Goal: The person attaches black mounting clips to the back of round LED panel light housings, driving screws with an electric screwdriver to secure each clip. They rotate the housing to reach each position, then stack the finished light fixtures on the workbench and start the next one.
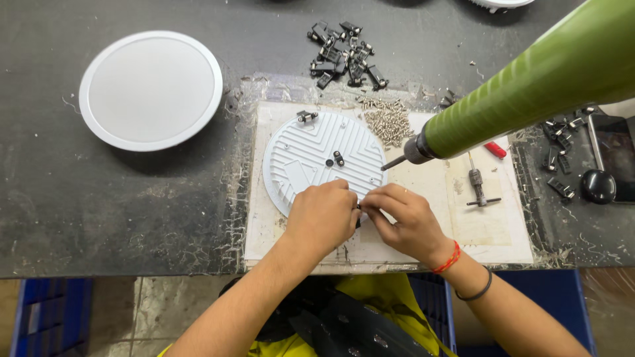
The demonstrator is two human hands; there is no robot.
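Pinching a small black clip point(358, 210) between both hands, left hand point(322, 217) and right hand point(403, 221) meet at the ribbed white round lamp back's point(317, 155) near edge, where the clip could slip from fingertips.

Green driver point(529, 86) overhead, screw pile point(390, 121) behind (small) — open board point(489, 231) rightward

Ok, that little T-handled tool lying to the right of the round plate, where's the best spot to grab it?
Grip the T-handled tool by its thick upper shaft, just above the crossbar, pinching from left and right. It lies flat on the pale board with the shaft running away from the person, so both sides are open there. The right hand is nearest it.
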